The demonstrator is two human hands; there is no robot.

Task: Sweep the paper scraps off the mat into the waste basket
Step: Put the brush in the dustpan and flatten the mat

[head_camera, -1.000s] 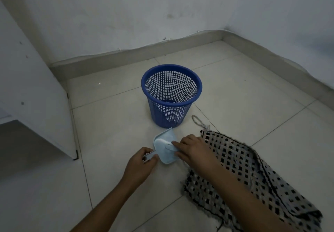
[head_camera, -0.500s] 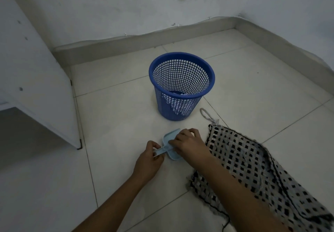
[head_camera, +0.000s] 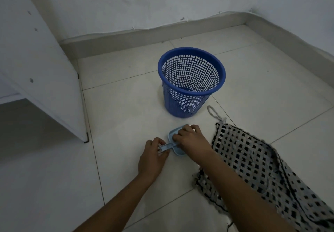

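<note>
A small light-blue dustpan [head_camera: 172, 134] lies on the tiled floor in front of the blue mesh waste basket [head_camera: 182, 101]. My left hand [head_camera: 153, 157] pinches the dustpan's handle. My right hand [head_camera: 191, 139] lies over the pan with curled fingers, gripping what looks like a small pale brush that is mostly hidden under it. The black-and-white checked mat [head_camera: 253, 168] lies rumpled just to the right, under my right forearm. I see no paper scraps on the mat. Something pale lies at the bottom of the basket.
A white cabinet panel [head_camera: 36, 69] stands on the left with its corner close to the floor. A grey cord loop [head_camera: 214, 112] hangs off the mat's far corner beside the basket. Walls and skirting close off the back and right.
The dustpan, which was raised and tilted toward me, has come down flatter onto the floor. Both hands stay on it. My view has shifted slightly.
</note>
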